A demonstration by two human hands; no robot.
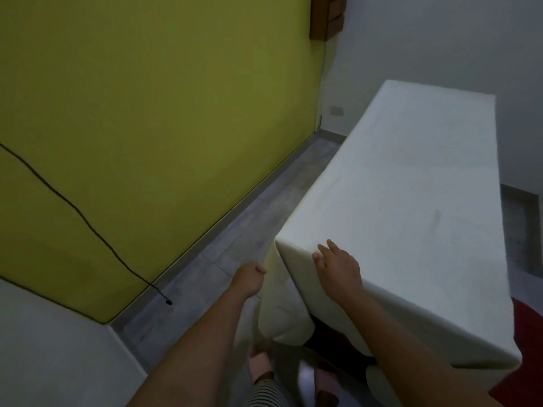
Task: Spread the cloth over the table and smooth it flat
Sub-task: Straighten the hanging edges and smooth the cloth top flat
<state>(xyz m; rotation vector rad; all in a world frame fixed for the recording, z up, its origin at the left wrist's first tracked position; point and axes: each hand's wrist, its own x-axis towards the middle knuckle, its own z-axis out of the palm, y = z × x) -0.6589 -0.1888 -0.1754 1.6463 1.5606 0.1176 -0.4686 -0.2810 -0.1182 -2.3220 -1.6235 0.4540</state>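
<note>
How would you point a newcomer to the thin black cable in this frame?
Start at the big yellow-green wall left of the cloth-covered table. A thin black cable runs diagonally down across it and ends in a small dark plug at the grey floor. It is the only dark line on that plain wall.

The bench (pixel 311 321) is hidden almost wholly beneath the cream cloth (pixel 405 183), with only a dark gap showing under the hem at 6 o'clock. The fingers (pixel 260 269) of the left hand (pixel 248 279) curl into the hanging cloth at the near corner, so the grip itself cannot be seen; both forearms are cut off by the lower edge. A brown wooden fixture (pixel 327 16) at 12 o'clock and a red object (pixel 529 333) at 4 o'clock are cropped by the frame, and the foot (pixel 260 364) near 6 o'clock is blurred.
</note>
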